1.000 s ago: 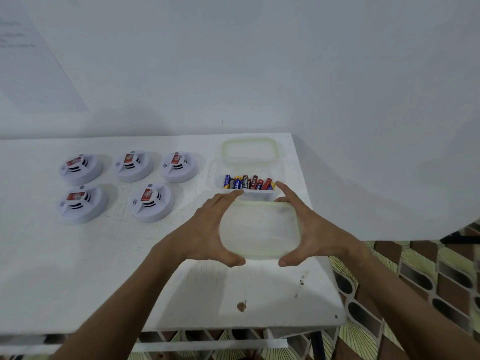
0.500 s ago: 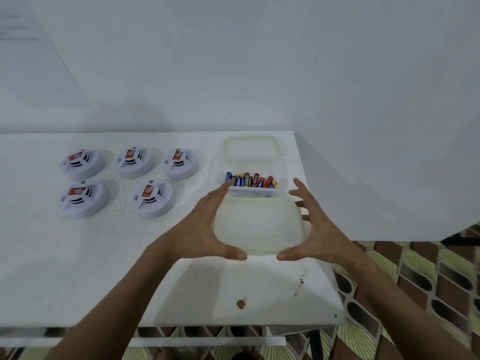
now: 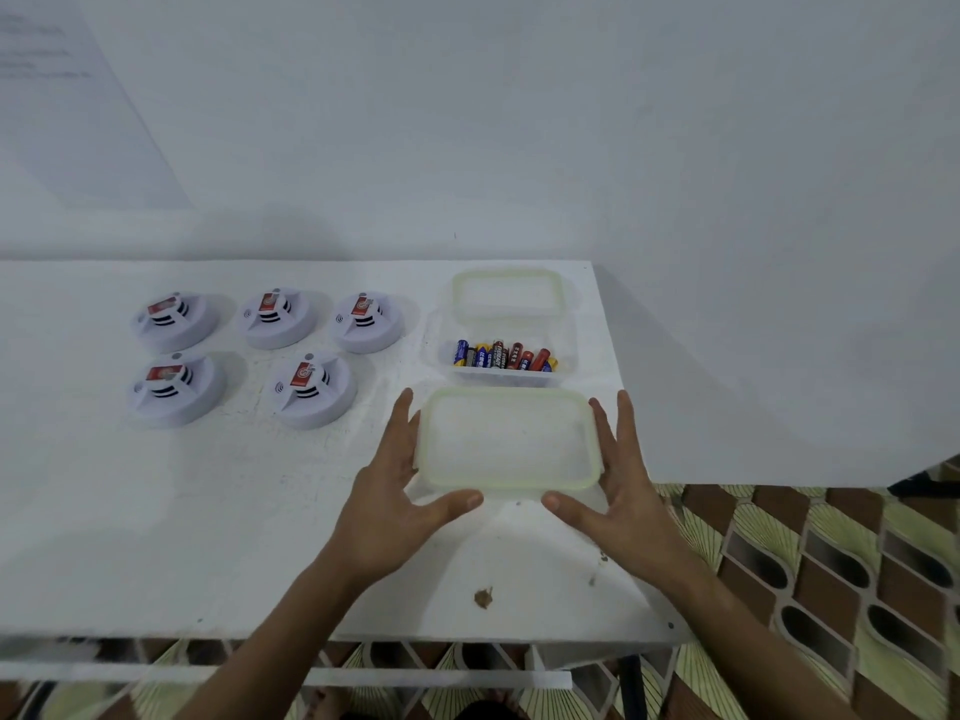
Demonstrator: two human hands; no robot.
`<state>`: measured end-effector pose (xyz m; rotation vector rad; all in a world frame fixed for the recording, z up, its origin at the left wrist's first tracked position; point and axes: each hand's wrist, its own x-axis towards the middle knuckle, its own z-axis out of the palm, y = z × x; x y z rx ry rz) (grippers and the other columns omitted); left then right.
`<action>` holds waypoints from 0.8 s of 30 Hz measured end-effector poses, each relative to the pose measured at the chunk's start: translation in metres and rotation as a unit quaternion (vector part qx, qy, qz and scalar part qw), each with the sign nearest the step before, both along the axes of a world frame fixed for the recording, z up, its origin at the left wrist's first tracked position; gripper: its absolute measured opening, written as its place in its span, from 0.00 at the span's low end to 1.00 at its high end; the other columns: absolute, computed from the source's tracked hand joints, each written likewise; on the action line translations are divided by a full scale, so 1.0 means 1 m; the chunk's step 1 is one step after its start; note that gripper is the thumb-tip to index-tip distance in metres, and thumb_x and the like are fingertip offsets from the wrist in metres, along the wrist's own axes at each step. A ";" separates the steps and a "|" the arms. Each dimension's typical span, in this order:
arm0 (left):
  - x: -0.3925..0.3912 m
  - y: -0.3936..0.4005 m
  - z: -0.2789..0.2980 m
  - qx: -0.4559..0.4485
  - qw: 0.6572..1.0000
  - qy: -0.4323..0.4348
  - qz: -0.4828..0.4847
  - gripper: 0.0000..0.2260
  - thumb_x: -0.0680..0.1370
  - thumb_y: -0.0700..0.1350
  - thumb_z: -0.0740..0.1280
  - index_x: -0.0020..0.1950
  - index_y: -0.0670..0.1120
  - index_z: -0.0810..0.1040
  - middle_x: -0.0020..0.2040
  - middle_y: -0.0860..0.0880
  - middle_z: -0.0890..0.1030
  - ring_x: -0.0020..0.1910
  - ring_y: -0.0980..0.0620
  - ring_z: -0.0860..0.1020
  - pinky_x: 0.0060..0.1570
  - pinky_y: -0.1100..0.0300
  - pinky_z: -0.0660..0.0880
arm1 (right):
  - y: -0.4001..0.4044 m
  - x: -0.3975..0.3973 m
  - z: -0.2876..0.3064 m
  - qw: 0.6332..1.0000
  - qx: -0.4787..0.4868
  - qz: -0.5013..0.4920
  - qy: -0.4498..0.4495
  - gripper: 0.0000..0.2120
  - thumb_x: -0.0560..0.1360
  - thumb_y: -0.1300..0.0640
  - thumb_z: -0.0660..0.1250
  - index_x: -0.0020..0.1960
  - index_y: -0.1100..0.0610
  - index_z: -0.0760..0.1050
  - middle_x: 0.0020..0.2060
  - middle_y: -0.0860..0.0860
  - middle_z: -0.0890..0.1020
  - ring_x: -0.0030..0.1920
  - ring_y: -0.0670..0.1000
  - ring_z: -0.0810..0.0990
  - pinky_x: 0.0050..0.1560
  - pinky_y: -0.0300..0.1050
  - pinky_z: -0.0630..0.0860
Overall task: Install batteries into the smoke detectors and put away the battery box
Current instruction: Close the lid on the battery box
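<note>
Step in hand, as judged: setting the lid flat on the tabletop in front of the battery box, lower centre of frame; best to keep it level and clear of the box rim. Left hand and right hand flank the lid, fingers straight and spread wide, thumbs at its near edge, touching rather than gripping. Five smoke detectors sit centre left, batteries not yet installed

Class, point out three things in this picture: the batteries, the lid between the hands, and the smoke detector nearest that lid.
batteries [image 3: 503,354]: head view, middle of the row.
lid [image 3: 506,439]: head view, flat centre.
smoke detector [image 3: 314,389]: head view, top of its dome.
</note>
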<state>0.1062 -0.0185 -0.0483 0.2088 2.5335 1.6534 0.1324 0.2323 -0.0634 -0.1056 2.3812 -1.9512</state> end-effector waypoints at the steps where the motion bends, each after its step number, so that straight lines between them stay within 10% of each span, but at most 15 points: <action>1: -0.001 0.000 0.000 0.002 1.000 -0.001 -0.001 0.51 0.64 0.57 0.77 0.74 0.69 0.44 0.65 0.76 0.63 0.59 0.78 0.67 0.56 0.78 0.64 | -0.002 0.000 0.000 1.000 0.007 -0.002 -0.002 0.54 0.67 0.48 0.75 0.70 0.28 0.35 0.75 0.29 0.51 0.73 0.30 0.56 0.65 0.24 0.62; 10: -0.002 0.005 -0.008 0.045 0.999 -0.025 0.007 0.49 0.65 0.54 0.75 0.75 0.65 0.44 0.62 0.81 0.62 0.59 0.81 0.65 0.54 0.80 0.66 | -0.016 0.000 -0.005 0.997 0.070 -0.010 0.007 0.52 0.72 0.45 0.71 0.75 0.41 0.31 0.70 0.22 0.39 0.71 0.24 0.45 0.66 0.19 0.52; 16: -0.002 0.009 -0.012 0.055 0.998 -0.022 -0.006 0.47 0.71 0.48 0.75 0.75 0.65 0.43 0.67 0.79 0.56 0.63 0.81 0.61 0.60 0.76 0.64 | -0.023 0.001 -0.006 0.999 0.030 -0.034 -0.008 0.54 0.68 0.47 0.74 0.74 0.37 0.32 0.73 0.25 0.42 0.75 0.30 0.48 0.74 0.35 0.56; 24: -0.008 0.002 -0.008 0.070 0.997 -0.042 -0.015 0.51 0.65 0.54 0.75 0.73 0.66 0.40 0.68 0.73 0.62 0.63 0.76 0.66 0.63 0.68 0.66 | -0.018 -0.005 -0.010 0.995 0.034 -0.094 -0.002 0.60 0.59 0.46 0.79 0.79 0.47 0.44 0.72 0.31 0.57 0.71 0.32 0.60 0.60 0.18 0.61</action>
